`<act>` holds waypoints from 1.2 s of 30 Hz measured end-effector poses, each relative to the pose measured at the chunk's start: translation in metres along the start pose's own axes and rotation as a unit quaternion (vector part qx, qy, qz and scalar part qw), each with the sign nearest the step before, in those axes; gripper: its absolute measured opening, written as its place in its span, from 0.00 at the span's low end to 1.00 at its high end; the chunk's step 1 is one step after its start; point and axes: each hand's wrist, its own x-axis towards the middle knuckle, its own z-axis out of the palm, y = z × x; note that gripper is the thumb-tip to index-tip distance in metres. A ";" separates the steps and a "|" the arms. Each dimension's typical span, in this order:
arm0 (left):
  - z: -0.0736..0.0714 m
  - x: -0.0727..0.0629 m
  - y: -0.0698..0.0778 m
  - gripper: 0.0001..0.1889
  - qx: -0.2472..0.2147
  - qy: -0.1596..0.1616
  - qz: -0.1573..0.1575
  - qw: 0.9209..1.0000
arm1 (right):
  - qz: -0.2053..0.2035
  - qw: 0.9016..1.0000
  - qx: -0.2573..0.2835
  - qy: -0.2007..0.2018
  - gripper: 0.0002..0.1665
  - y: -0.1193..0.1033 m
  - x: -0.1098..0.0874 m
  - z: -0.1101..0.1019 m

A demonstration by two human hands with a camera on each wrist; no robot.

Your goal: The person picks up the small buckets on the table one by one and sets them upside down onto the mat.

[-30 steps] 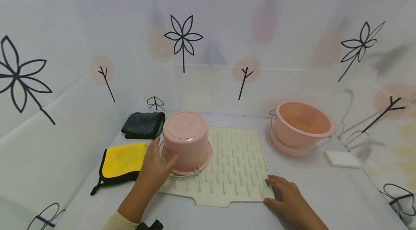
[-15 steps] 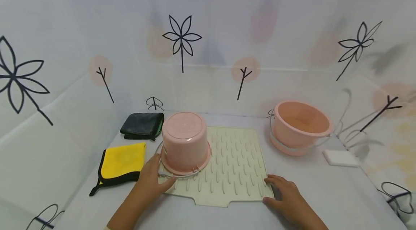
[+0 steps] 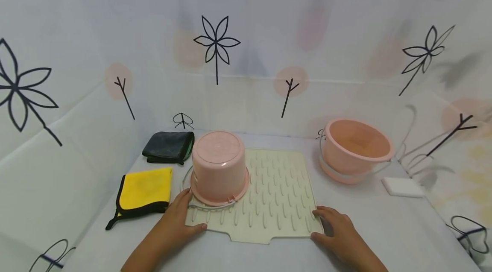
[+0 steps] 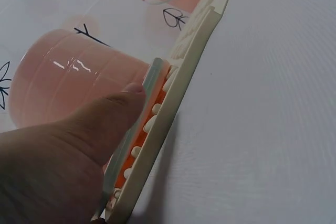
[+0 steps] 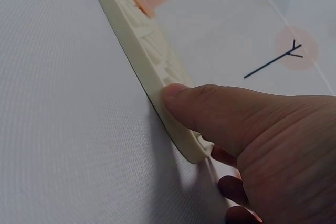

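A cream draining tray (image 3: 282, 195) with raised ridges lies on the white tabletop. Upside down on its left part stands a pink bucket (image 3: 219, 169), its grey handle (image 3: 215, 208) round the rim. My left hand (image 3: 177, 218) grips the tray's front left corner, thumb at the front and fingers along the side; in the left wrist view the thumb (image 4: 113, 114) lies close by the bucket's handle. At the front right corner my right hand (image 3: 340, 235) holds the tray, its thumb (image 5: 184, 100) pressing the front edge. The left hand's fingertips are partly hidden.
A second pink bucket (image 3: 357, 152) stands upright at the back right, a white block (image 3: 402, 187) beside it. To the left lie a folded yellow cloth (image 3: 146, 188) with black trim and a folded dark cloth (image 3: 169, 147). A patterned white sheet hangs behind.
My left hand has come down from the side of the upturned bucket to the tray's front left corner. The bucket's handle has dropped lower by the rim. The right hand stays at its corner.
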 end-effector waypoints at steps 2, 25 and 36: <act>0.000 0.000 -0.003 0.65 0.009 -0.004 0.001 1.000 | 0.000 1.000 -0.003 -0.001 0.41 0.000 0.001 0.000; 0.003 0.000 -0.003 0.57 0.025 -0.003 -0.023 0.999 | -0.012 1.000 -0.022 0.008 0.40 0.000 0.001 0.002; 0.001 0.002 -0.006 0.58 0.021 -0.015 -0.037 0.999 | -0.024 1.000 -0.015 0.009 0.40 0.000 0.001 0.001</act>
